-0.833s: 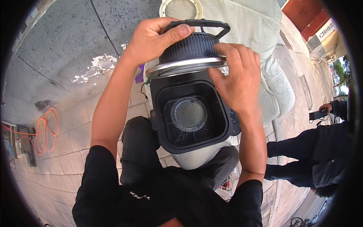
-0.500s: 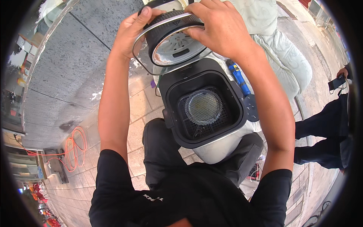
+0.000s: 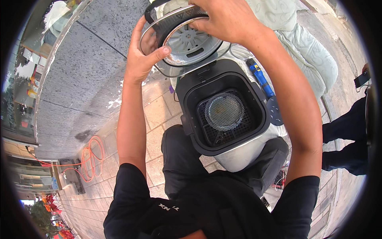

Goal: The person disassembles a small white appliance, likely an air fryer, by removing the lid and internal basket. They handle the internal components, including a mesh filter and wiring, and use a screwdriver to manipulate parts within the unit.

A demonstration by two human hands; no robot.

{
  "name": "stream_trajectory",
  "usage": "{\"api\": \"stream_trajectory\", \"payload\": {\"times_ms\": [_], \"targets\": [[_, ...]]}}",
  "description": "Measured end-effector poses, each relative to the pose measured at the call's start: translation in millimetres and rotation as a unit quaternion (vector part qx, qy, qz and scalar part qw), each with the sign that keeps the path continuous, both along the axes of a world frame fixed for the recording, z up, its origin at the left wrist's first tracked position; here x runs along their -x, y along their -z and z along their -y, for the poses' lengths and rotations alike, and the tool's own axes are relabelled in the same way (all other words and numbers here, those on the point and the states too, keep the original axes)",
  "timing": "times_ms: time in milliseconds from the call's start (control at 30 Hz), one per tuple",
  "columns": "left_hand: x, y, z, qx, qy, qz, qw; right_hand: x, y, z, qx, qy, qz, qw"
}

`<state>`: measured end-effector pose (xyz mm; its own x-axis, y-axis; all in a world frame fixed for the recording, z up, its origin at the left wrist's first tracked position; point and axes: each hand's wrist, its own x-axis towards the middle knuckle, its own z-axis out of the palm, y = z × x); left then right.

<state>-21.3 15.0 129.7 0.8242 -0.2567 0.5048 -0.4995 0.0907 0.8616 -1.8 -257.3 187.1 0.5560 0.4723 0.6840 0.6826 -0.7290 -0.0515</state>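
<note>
Both my hands hold up a round lid [image 3: 209, 49] at the top of the view. It has a glass skirt, a black ring with a silver rim and a grey slotted underside with brownish stains. My left hand [image 3: 145, 59] grips its left side, the thumb on the ring's lower edge and the fingers behind the glass. Around the upper right of the ring closes my right hand [image 3: 230, 22], its fingertips partly hidden. Just below the lid, between my knees, stands a square black air fryer basket [image 3: 260, 129]. A round metal mesh [image 3: 224, 111] lies inside it.
Right of the basket are a blue-black cordless screwdriver [image 3: 260, 77] and a dark disc with holes [image 3: 274, 111]. A pale quilted cover [image 3: 314, 55] lies beyond. Another person's dark-trousered legs [image 3: 344, 135] are at the right. An orange cable [image 3: 92, 157] coils on the paving at left.
My left hand has slid down the lid's left side, its thumb now at the ring's lower edge. The lid has tilted to show more of its underside. The whole view has shifted slightly.
</note>
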Motion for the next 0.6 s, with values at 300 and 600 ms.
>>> {"api": "stream_trajectory", "payload": {"times_ms": [300,600], "targets": [[1.9,14.7,2.5,-0.016,-0.028,0.086,0.996,0.0,-0.3,1.6,0.040,0.009,0.055,0.998],[6.8,17.1,10.9,0.014,-0.064,0.073,0.995,8.2,-8.3,6.5,0.052,0.001,0.066,0.996]]}}
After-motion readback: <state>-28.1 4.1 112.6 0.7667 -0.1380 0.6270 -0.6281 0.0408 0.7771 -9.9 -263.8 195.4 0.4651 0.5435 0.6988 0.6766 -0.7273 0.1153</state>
